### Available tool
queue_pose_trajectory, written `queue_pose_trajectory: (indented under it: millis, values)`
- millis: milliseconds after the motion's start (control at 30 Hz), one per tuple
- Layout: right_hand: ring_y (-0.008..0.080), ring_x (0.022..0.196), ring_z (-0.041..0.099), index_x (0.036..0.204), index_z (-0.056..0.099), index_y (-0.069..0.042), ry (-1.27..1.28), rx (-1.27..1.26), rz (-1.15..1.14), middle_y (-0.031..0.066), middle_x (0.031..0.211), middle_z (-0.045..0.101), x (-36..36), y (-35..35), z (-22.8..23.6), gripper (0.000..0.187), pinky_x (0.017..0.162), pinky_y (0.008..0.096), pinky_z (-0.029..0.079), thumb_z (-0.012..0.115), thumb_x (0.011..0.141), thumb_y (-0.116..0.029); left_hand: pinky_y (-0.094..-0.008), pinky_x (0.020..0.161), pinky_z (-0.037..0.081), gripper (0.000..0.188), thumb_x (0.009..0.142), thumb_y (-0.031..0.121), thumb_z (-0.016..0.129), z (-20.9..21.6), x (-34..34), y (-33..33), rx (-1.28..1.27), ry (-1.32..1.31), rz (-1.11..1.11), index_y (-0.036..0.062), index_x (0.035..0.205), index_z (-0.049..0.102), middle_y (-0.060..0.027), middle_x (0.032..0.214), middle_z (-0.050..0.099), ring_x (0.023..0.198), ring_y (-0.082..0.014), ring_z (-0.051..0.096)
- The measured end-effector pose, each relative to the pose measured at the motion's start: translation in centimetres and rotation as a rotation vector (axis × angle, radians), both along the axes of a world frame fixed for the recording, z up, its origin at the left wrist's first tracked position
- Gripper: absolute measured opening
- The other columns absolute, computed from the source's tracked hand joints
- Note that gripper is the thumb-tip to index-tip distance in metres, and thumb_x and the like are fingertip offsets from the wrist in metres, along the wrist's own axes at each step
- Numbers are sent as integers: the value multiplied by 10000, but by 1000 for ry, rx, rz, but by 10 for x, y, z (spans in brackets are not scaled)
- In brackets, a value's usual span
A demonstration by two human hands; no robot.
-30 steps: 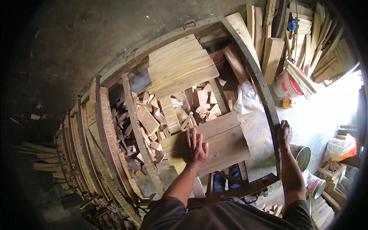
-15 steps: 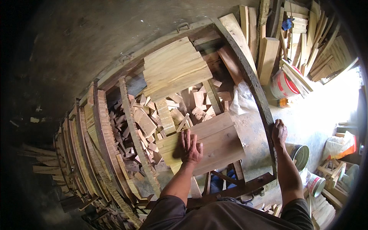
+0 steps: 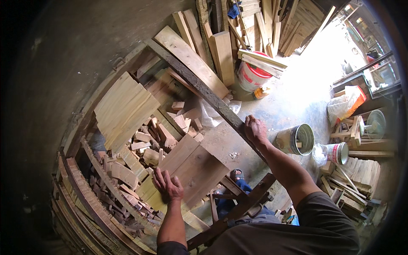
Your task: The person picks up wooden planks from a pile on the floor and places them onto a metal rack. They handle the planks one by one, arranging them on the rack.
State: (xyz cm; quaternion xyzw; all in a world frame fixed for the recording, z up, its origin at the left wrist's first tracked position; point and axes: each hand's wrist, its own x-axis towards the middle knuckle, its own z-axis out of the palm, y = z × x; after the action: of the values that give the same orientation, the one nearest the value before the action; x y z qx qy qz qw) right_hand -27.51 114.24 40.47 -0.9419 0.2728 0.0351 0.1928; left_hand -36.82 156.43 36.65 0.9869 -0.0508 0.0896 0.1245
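Observation:
My left hand (image 3: pixel 168 185) lies on the near wooden panel (image 3: pixel 191 168), fingers spread, close to where its pale yellow part meets the browner boards. My right hand (image 3: pixel 256 129) is closed over the dark side rail (image 3: pixel 204 89) of a long rack frame, its fingertips partly hidden. Across the rack, farther off, rests a second pale panel (image 3: pixel 125 112) with a stepped edge. Between and below the two panels lies a heap of wood offcuts (image 3: pixel 148 144).
Crossbars (image 3: pixel 119 180) of the rack run off to the left. Leaning planks (image 3: pixel 223 55) stand behind it. To the right are a red-and-white bucket (image 3: pixel 253 76), a metal drum (image 3: pixel 295 139), a smaller can (image 3: pixel 338 153) and a white-orange sack (image 3: pixel 346 104). My sandalled foot (image 3: pixel 237 174) shows below.
The view has swung to the right, so the rack appears farther left and more of the floor shows. Both hands keep their places, the left on the panel, the right on the rail.

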Motion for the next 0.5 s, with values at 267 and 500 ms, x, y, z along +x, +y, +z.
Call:
queue_pose_trajectory:
  millis: [267,500]
  values:
    - [455,883,674,958,670,-47,-56,6,12,268,897,692,-4,3,-6,394,814,549,519,415,1016,-341,-590,1165,270,446,927,258,575,-4,-5,2,23,-40,18,-8,1284,553,-202,1567,359,1427,-482,302]
    - [437,793,698,924,637,-10,-75,14,66,263,832,701,-7,-2,1,345,757,538,542,431,982,-281,-583,1185,232,534,948,323,517,-13,-8,1,109,-5,-2,-28,1351,514,-216,1574,340,1438,-461,289]
